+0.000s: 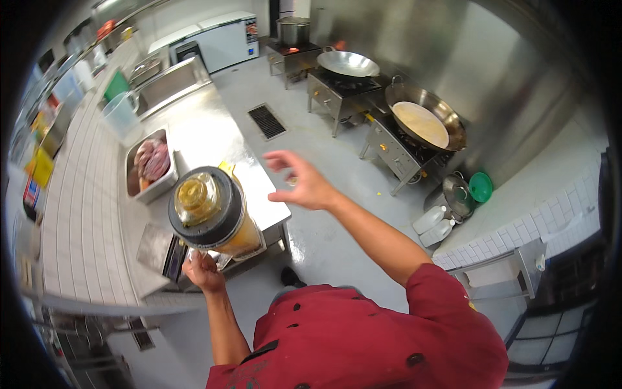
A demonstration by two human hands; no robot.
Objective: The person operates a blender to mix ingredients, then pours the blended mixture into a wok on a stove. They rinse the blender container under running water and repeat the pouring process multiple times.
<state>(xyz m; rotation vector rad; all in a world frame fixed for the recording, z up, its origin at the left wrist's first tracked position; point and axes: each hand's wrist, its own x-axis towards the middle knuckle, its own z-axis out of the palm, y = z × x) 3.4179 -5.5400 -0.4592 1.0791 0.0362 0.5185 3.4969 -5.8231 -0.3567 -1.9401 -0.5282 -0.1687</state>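
My left hand [204, 270] grips the handle of a blender jar [245, 236] holding an orange-yellow mixture. A black lid [233, 206] caps the jar, and a clear cap [197, 198] smeared with yellow paste sits in its middle. To the right of the jar, my right hand [303, 181] is raised in the air with fingers apart and curved, holding nothing. Left of the jar on the steel counter [221, 133], a deep steel pan [150, 194] contains raw meat [153, 159]. What stands under the jar is mostly hidden.
A plastic measuring jug [119, 114] stands behind the pan, beside a sink [172, 85]. Across the floor, a wok [422, 124] of pale liquid, an empty-looking wok [348, 64] and a stockpot [293, 31] sit on burners. White jugs [435, 226] rest on the floor.
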